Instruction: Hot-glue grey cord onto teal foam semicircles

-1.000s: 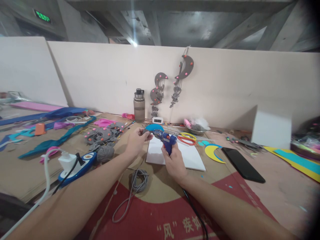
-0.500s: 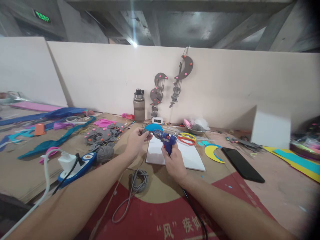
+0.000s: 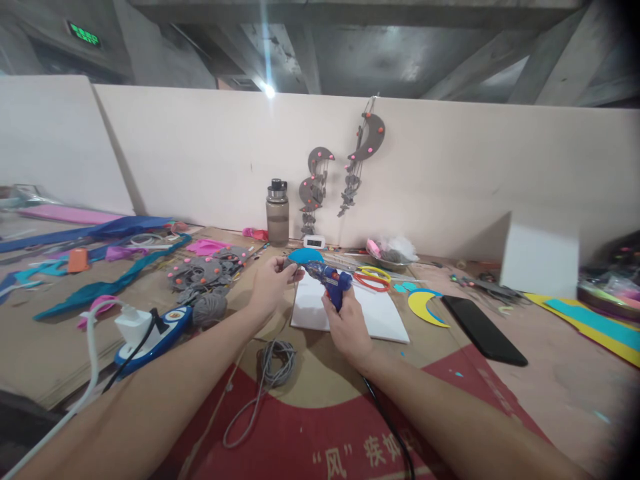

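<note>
My right hand is wrapped round the handle of a blue glue gun. The gun's nozzle points left, close to my left fingertips. With thumb and fingers pinched, my left hand grips the left end of a blue curved piece; my fingers and the gun partly hide it. Something grey shows at those fingertips, too small to make out fully. Below the gun lies a white board. A loose coil of grey cord rests on the cardboard nearer to me.
A yellow and blue crescent and a black phone lie to the right. Left are a power strip, grey yarn ball and felt scraps. A water bottle and small clock stand behind, below hanging crescents.
The view has shifted very slightly. Both hands, the glue gun and the blue piece keep nearly the same positions.
</note>
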Available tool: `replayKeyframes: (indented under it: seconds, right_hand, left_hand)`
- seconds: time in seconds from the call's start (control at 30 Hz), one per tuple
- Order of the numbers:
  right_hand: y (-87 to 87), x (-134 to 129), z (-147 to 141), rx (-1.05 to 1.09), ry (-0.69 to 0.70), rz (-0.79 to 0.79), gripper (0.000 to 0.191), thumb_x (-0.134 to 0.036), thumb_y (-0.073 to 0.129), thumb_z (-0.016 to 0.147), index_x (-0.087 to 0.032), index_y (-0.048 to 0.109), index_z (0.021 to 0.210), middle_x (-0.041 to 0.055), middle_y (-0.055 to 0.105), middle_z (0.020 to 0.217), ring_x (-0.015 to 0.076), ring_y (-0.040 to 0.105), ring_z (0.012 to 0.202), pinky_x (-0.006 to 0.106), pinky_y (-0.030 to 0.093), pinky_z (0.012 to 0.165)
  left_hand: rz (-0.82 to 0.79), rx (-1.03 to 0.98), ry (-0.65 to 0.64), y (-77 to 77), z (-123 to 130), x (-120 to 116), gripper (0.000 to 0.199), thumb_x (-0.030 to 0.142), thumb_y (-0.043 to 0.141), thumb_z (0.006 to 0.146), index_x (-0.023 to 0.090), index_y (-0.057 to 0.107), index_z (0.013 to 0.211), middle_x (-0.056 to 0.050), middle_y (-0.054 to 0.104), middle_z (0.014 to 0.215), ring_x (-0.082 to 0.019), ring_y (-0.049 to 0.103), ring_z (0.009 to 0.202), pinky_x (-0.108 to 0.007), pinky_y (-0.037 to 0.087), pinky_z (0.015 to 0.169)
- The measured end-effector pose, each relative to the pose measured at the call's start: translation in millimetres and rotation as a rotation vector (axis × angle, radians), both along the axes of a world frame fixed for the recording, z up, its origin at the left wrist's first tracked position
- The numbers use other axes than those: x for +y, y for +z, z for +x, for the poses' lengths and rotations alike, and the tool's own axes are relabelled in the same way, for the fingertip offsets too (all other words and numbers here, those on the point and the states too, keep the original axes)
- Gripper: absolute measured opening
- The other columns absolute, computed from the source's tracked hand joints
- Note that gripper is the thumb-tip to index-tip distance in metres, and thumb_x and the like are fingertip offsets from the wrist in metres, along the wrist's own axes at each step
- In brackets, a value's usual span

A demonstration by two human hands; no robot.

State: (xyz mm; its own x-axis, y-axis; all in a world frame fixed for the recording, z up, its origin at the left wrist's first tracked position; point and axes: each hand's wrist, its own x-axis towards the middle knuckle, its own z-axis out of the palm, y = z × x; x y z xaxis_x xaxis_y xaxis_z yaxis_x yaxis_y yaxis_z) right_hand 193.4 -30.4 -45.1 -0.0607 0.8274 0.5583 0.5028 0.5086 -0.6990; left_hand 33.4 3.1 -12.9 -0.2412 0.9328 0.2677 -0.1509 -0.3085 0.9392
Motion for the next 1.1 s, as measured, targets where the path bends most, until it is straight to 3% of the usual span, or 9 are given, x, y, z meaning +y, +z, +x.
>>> replayKeyframes:
  seconds: [0.5, 0.9, 1.1]
  right_hand:
    - [-0.4, 1.0, -0.5, 0.005, -0.016, -0.031, 0.031, -0.031, 0.044, 0.086, -0.014, 0.05, 0.11, 0.0132, 0.063, 0.099, 0.0247, 0.059, 0.091, 0.038, 0.044, 0.083]
    - [-0.4, 0.6, -0.5, 0.02, -0.001, -0.015, 0.035, -0.03, 0.044, 0.086, -0.013, 0.048, 0.117, 0.0132, 0.063, 0.104, 0.0244, 0.059, 0.095, 0.037, 0.044, 0.085]
    - [-1.0, 2.0, -0.1, 0.039, -0.014, -0.033, 0.034, -0.029, 0.045, 0.086, -0.016, 0.048, 0.117, 0.0116, 0.063, 0.104, 0.0238, 0.059, 0.094, 0.038, 0.044, 0.085]
  left_hand:
    - [0.04, -0.011, -0.01, -3.6, -1.6, 2.7, 0.021, 0.027, 0.07, 0.067, 0.013, 0.058, 0.078, -0.003, 0.065, 0.073, -0.016, 0.066, 0.068, -0.034, 0.053, 0.075]
    - [0.065, -0.03, -0.025, -4.8, -1.7, 4.2, 0.021, 0.029, 0.068, 0.07, 0.013, 0.056, 0.079, -0.004, 0.065, 0.074, -0.015, 0.066, 0.071, -0.036, 0.053, 0.078]
    - [0.112, -0.008, -0.015, -1.2, -1.4, 1.7, 0.021, 0.029, 0.066, 0.071, 0.013, 0.057, 0.081, -0.004, 0.065, 0.073, -0.014, 0.065, 0.069, -0.032, 0.053, 0.073]
